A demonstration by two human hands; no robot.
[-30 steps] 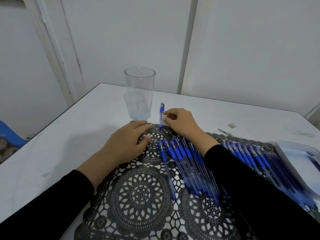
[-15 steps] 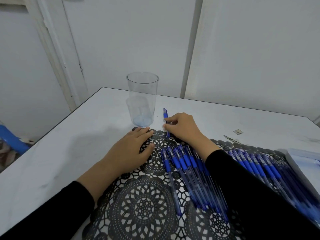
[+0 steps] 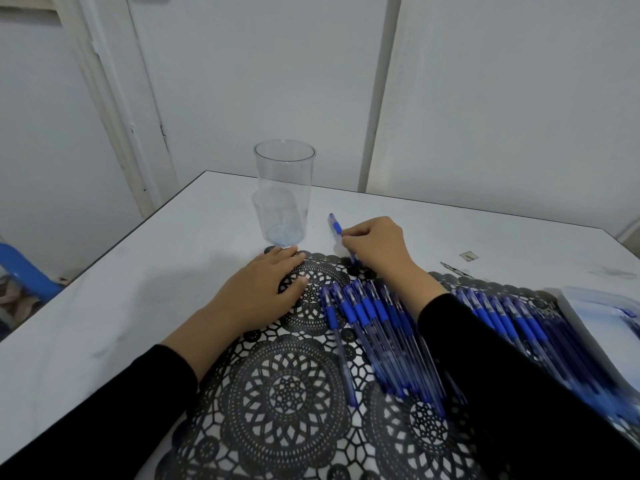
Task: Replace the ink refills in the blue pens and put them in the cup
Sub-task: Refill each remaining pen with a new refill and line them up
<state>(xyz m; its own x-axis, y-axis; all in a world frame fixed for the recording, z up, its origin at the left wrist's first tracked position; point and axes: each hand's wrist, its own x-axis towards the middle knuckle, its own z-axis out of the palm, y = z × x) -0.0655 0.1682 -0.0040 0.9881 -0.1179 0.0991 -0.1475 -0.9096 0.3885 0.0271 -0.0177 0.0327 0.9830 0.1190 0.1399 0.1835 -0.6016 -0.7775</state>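
Only the head view to go on, so here's what it shows. The right hand (image 3: 374,247) has its fingers curled round one pen (image 3: 335,226), pinching the barrel. The capped blue end sticks out away from the person, and the lower end angles back down under the hand at the far edge of the mat (image 3: 284,393). The left hand (image 3: 266,289) lies flat on the mat with fingers straight, holding nothing. Its fingertips are near the foot of the cup (image 3: 284,195). The cup stands upright on the white table (image 3: 138,289) just past the mat, and it looks empty. The row of blue pens (image 3: 374,327) lies side by side on the mat, partly under the right sleeve, with a clear box (image 3: 588,313) off to the right edge.

What I'd worry about from here:

- That cup is tall, narrow and probably light. A careless nudge from the left fingertips, or a pen dropped in at an angle, could tip it.
- The right forearm hangs right over the row, so dragging the sleeve back could roll pens out of line.
- Opening the pen one-handed seems dicey. I'd guess the left hand needs to come over, or small bits could skitter off across the table.
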